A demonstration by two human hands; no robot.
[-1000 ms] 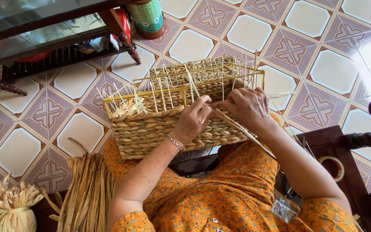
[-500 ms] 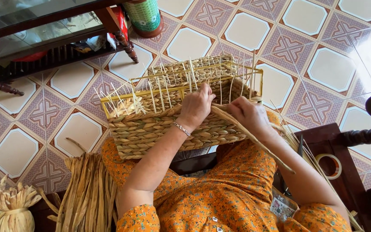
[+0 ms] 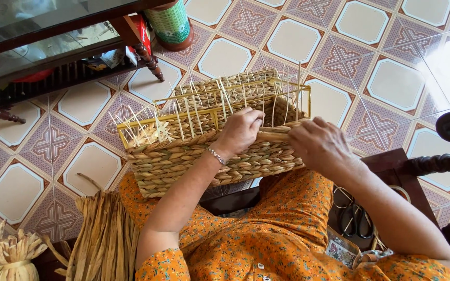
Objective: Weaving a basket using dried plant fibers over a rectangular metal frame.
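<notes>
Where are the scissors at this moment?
In the head view, the scissors lie at lower right on the dark wooden seat, under the right forearm, beside the orange dress.

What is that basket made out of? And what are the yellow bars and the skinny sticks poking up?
The rectangular woven basket looks like dried, twisted plant fibre, maybe grass or rush: tan, matt, braided rows. The yellow frame along its rim seems to be thin painted metal rod, straight and smooth. The pale upright stakes look like stiff cord or reed; hard to tell. The left hand and right hand rest on the rim.
</notes>
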